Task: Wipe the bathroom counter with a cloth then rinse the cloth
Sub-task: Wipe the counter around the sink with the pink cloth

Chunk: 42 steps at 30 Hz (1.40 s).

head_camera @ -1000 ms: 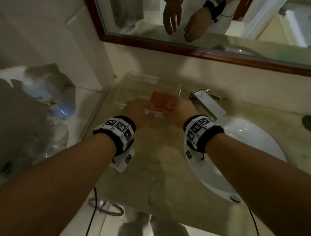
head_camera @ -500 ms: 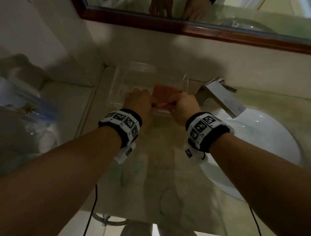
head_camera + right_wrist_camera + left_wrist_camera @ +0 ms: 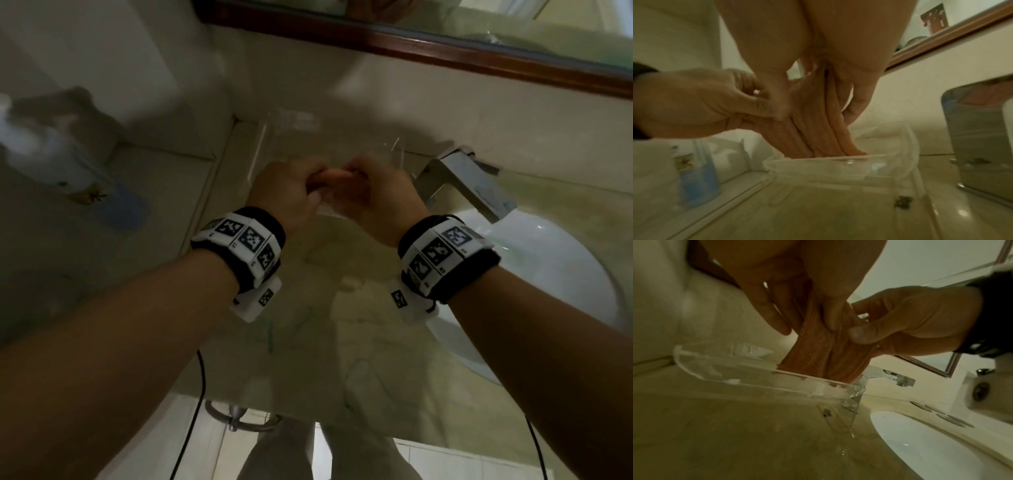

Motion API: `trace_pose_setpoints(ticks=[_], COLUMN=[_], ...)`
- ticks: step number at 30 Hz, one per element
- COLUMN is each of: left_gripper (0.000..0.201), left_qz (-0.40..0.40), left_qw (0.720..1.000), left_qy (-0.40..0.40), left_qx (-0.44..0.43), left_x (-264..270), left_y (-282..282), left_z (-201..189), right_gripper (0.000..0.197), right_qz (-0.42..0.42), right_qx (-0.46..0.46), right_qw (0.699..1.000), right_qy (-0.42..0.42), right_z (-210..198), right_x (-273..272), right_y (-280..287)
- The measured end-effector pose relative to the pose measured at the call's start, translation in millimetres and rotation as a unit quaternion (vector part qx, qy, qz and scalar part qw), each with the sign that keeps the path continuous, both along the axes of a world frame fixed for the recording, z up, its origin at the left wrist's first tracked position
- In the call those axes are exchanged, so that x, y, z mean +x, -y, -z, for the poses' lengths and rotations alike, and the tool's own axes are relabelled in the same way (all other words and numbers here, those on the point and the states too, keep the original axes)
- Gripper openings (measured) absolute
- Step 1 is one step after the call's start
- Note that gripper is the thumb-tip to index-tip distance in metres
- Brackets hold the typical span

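Since the earlier frame, the orange cloth was bunched and lifted partly out of the clear tray at the worktop's back-left corner, pinched by left grip and right grip.

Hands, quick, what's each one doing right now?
Left hand: fingers pinching the orange cloth.
Right hand: fingers pinching the same cloth, over the clear tray.

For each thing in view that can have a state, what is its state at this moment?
orange cloth: bunched in folds, held by both hands, lower end hanging into the tray.
left hand: pinches the cloth.
right hand: pinches the cloth.
clear plastic tray: upright on the counter, no lid.
faucet: no water seen running.
sink: basin looks empty.
counter: a few water drops.
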<state>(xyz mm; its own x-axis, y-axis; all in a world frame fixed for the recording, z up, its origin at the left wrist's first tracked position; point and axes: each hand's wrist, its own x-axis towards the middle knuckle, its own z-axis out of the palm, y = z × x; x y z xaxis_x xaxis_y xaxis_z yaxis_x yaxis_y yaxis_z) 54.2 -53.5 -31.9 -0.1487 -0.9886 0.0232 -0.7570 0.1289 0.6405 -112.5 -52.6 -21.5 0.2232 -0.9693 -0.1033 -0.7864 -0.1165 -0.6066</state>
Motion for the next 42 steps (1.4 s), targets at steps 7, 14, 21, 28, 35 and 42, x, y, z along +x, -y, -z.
trace_pose_setpoints(ticks=[7,14,21,28,35,42], left_gripper=[0.018,0.037,0.042,0.035,0.027,0.035], left_qz=[-0.04,-0.112,-0.149,-0.166,-0.084,-0.127], left_qw=[0.999,0.993,0.987,0.981,0.969,0.964], left_qy=[-0.004,-0.015,-0.032,-0.059,0.029,-0.031], left_qx=[-0.003,0.021,0.044,0.086,0.231,0.231], left_x=[28.5,58.3,80.5,88.8,84.0,82.2], left_y=[-46.0,-96.7,-127.6,-144.2,-165.3,-167.2], left_z=[-11.5,12.4,46.5,63.8,92.2,91.5], right_gripper=[0.004,0.011,0.013,0.03,0.033,0.069], right_qz=[-0.033,-0.136,-0.188,-0.259,-0.352,-0.357], right_qx=[-0.023,-0.021,-0.017,-0.014,0.098,0.08], right_qw=[0.998,0.99,0.982,0.965,0.918,0.91], right_qy=[0.041,0.01,-0.01,-0.044,-0.157,-0.194], right_z=[1.2,29.3,67.1,77.8,99.6,95.3], right_x=[20.1,46.7,73.8,87.3,83.4,96.0], right_y=[-26.3,-54.9,-65.4,-71.4,-83.1,-93.4])
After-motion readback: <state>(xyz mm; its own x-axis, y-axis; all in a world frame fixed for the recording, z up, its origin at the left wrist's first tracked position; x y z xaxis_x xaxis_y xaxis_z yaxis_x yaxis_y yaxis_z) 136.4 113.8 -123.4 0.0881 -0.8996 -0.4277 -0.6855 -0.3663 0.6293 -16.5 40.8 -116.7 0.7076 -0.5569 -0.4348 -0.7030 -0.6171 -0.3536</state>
